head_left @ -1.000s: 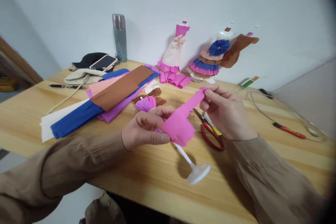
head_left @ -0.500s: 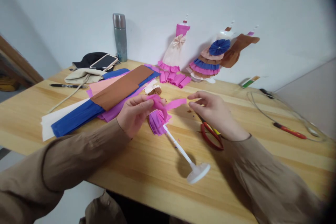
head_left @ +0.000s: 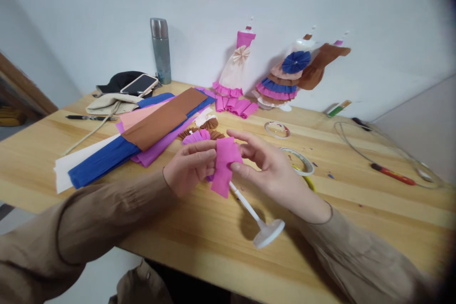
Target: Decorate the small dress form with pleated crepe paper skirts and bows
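Note:
In the middle of the head view, a strip of pink crepe paper (head_left: 223, 168) hangs between my hands. My left hand (head_left: 188, 166) is closed on its left edge, with the thumb facing me. From the other side my right hand (head_left: 272, 173) pinches the right edge between thumb and fingers. Behind the strip lies a small doll dress stand, its white base (head_left: 269, 233) tilted toward the lower right. The strip and my left hand hide most of its purple pleated skirt. A pink-purple pleated piece (head_left: 197, 137) shows just beyond my left fingers.
Folded crepe paper sheets (head_left: 160, 118) lie at left, near a phone (head_left: 138, 84) and a pen (head_left: 89, 118). A flask (head_left: 161, 52) and several paper-dressed stands, one with a pink bodice (head_left: 245, 39), stand by the wall. Tape rolls (head_left: 302, 164) and a cable (head_left: 342, 137) are at right.
My right hand has moved left and taken the pink strip's right edge. The strip has turned from lying sideways to hanging down. Tape rolls beyond my right hand have come into sight.

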`<state>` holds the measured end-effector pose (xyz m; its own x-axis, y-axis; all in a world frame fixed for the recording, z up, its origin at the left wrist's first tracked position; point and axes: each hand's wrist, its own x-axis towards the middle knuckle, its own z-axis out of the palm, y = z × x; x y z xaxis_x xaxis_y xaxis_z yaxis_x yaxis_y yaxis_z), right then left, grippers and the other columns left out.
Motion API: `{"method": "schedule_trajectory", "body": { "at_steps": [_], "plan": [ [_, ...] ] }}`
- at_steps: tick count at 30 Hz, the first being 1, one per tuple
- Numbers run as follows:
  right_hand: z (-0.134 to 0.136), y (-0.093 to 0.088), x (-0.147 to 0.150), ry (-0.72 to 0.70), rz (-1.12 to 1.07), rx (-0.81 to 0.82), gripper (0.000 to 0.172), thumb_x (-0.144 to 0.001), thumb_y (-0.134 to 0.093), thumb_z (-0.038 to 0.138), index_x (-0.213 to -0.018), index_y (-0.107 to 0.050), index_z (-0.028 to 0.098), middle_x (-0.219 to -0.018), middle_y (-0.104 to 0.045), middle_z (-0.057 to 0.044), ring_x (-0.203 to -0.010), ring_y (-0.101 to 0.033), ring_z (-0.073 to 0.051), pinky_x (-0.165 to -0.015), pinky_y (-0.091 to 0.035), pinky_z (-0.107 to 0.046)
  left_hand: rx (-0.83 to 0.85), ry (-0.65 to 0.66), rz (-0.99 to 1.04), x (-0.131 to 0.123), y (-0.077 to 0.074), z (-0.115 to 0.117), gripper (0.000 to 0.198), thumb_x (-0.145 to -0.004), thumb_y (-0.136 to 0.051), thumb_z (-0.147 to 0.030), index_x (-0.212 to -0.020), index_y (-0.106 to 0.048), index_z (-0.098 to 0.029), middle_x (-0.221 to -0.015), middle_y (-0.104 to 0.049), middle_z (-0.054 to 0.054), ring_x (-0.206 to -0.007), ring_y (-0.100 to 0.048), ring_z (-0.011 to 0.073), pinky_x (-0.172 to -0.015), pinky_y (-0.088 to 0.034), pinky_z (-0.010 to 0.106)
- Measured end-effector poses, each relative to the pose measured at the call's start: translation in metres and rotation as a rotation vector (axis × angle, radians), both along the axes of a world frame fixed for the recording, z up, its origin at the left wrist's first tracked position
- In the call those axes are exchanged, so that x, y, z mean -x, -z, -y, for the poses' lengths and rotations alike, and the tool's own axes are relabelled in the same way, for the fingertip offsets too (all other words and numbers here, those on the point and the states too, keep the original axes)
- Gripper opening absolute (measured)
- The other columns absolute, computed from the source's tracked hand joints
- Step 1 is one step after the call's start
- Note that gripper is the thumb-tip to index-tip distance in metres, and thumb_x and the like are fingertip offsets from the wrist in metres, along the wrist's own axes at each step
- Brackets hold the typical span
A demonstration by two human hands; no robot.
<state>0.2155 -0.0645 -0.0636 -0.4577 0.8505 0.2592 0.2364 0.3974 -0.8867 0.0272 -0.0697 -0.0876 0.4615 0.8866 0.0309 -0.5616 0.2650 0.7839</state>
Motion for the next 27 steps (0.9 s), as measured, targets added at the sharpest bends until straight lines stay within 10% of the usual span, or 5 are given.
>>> {"method": "schedule_trajectory", "body": {
  "at_steps": [13,27],
  "plan": [
    [-0.016,-0.005,-0.011,-0.006,-0.021,0.248,0.017,-0.075,-0.074,0.034,-0.081,-0.071,0.018,-0.057,-0.059,0.003,-0.048,-0.049,-0.009,-0.046,-0.038,-0.021,-0.031,-0.022,0.050,-0.001,0.001,-0.005,0.028,-0.064,-0.084,-0.030,-0.086,-0.077,-0.015,-0.082,-0.075,0.008,-0.075,-0.070,0.0187,-0.069,-0.055,0.028],
    [-0.013,-0.005,-0.013,-0.266,0.199,0.246,0.031,-0.085,-0.064,0.035,-0.060,-0.055,0.018,-0.055,-0.050,0.004,-0.049,-0.041,-0.008,-0.048,-0.034,-0.022,0.142,-0.175,-0.011,0.004,0.005,-0.007,0.022,-0.060,-0.088,-0.027,-0.068,-0.074,-0.013,-0.055,-0.066,0.001,-0.054,-0.061,0.0103,-0.055,-0.051,0.020]
  ]
}}
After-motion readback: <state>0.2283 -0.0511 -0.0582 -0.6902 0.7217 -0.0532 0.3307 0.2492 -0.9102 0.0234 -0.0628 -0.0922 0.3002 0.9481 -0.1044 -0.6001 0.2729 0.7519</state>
